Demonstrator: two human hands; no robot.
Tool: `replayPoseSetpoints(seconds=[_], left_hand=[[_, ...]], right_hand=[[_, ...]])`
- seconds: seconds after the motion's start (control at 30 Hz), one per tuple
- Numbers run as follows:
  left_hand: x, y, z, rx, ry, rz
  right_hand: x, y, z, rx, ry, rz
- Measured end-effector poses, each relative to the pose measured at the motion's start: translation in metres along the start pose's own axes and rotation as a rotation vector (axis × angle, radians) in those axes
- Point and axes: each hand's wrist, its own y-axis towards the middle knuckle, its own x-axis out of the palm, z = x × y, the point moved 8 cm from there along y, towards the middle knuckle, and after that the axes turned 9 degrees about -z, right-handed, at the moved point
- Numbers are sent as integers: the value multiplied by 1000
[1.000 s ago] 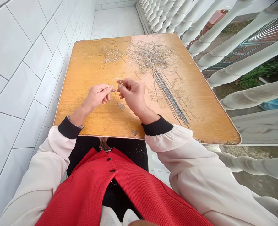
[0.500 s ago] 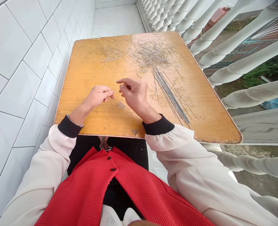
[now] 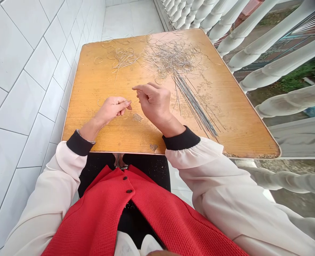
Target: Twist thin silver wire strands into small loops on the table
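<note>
Over the near half of the wooden table, my left hand [image 3: 109,111] pinches a thin wire [image 3: 134,101] between thumb and forefinger. The strand is so fine that only short bits of it show, in the gap between my hands and curling below the left fingers. My right hand [image 3: 156,105] is raised just to the right, fingers curled in and the forefinger pointing left. It seems to grip the other part of the wire, though the contact is mostly hidden behind the knuckles. A loose loop of wire [image 3: 98,102] lies left of my left hand.
On the table [image 3: 85,85] lie a big tangle of wire [image 3: 173,57], a smaller wire bunch [image 3: 125,58] and a bundle of straight grey rods [image 3: 196,105]. A tiled wall [image 3: 21,117] stands to the left, a white balustrade [image 3: 274,74] to the right.
My right hand has shifted slightly up and to the right, widening the gap to my left hand. My left hand stays nearly in place. The view has tilted a little.
</note>
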Motion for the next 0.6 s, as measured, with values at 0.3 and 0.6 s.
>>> replayPoseSetpoints(seconds=[0.3, 0.6], left_hand=[[-10, 2, -5, 10, -113, 12], [-15, 1, 1, 51, -131, 48]], right_hand=[[2, 1, 21, 275, 426, 42], [28, -2, 5, 376, 754, -192]])
